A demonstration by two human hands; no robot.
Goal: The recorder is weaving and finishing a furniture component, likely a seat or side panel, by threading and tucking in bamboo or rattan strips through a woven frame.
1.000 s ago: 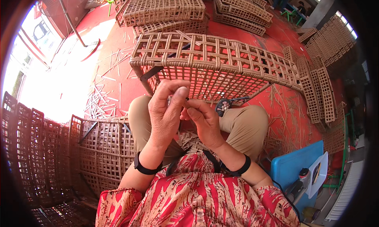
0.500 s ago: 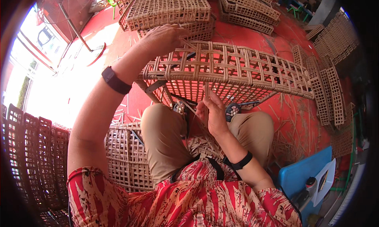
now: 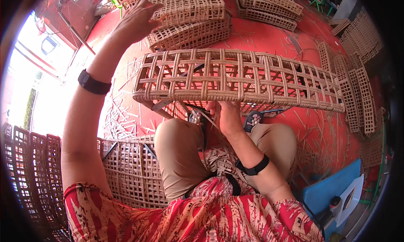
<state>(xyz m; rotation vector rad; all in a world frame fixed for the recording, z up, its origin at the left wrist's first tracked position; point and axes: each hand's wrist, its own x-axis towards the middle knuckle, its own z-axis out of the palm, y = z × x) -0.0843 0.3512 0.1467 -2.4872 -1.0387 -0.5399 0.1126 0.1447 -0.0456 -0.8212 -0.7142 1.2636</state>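
Observation:
A woven cane frame (image 3: 235, 80) with an open lattice side stands across in front of my knees. My left hand (image 3: 139, 20) is raised beyond its far left corner, in front of a stack of woven pieces, with fingers apart and no strip visible in it. Below the near edge of the cane frame, my right hand (image 3: 229, 118) is closed, its fingertips partly hidden under the rim. Thin cane strips (image 3: 217, 121) pass through its fingers and hang toward my lap.
Stacked woven panels (image 3: 185, 34) stand at the far side, with more panels (image 3: 273, 8) beyond and others (image 3: 364, 99) at right. Woven pieces (image 3: 40, 166) stand at left. Cane scraps (image 3: 122, 120) litter the red floor. A blue stool (image 3: 326, 191) is near right.
My left hand has left the frame's top edge and moved up and left, its fingers now apart. The woven frame has shifted and tilted slightly. My right hand has moved a little under the rim.

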